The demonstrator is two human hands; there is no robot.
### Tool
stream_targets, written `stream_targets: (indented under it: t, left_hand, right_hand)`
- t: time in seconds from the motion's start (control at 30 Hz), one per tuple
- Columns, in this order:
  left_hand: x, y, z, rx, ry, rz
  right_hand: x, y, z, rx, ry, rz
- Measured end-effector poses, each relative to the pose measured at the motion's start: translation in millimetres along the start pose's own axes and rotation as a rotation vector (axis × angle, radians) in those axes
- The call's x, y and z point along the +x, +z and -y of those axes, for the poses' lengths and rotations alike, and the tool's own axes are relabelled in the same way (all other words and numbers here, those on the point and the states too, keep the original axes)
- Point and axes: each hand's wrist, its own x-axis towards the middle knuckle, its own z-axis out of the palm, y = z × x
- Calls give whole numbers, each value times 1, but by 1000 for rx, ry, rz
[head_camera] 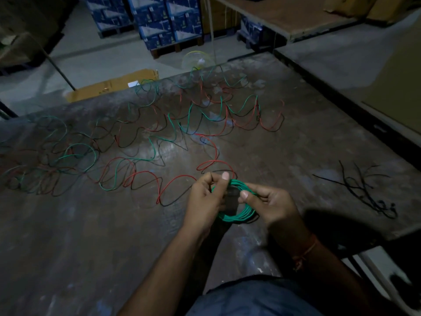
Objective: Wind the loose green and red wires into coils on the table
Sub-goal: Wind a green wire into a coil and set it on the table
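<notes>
Gripping a small round green wire coil [237, 210] at lower centre, left hand [206, 201] and right hand [271, 206] fingers pinch it; loose red and green wires [141, 142] sprawl across the dark counter [91, 236].

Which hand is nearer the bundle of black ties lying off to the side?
Right. The right hand grips the green coil on the side toward the black ties; the left hand holds the coil's far side, farther away.

Loose wires [145, 142] sprawled beyond hands [239, 199]
</notes>
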Motion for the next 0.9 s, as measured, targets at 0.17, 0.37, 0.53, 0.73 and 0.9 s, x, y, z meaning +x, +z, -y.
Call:
stream_targets:
  t: [0.17, 0.37, 0.53, 0.73, 0.9]
  left_hand:
    - [6, -26, 7, 38, 13, 100]
    - [8, -30, 18, -9, -30, 135]
    - [5, -9, 32, -86, -101, 185]
    - [15, 25, 38, -27, -97, 241]
    - [18, 67, 46, 20, -133, 224]
  right_hand:
    - [-3, 8, 1, -34, 26, -179]
    - [-21, 21, 7, -76, 15, -227]
    - [-37, 7, 5, -89, -2, -279]
    - [-39, -28, 3, -134, 8, -379]
    - [-37, -81, 15, -388, 52, -503]
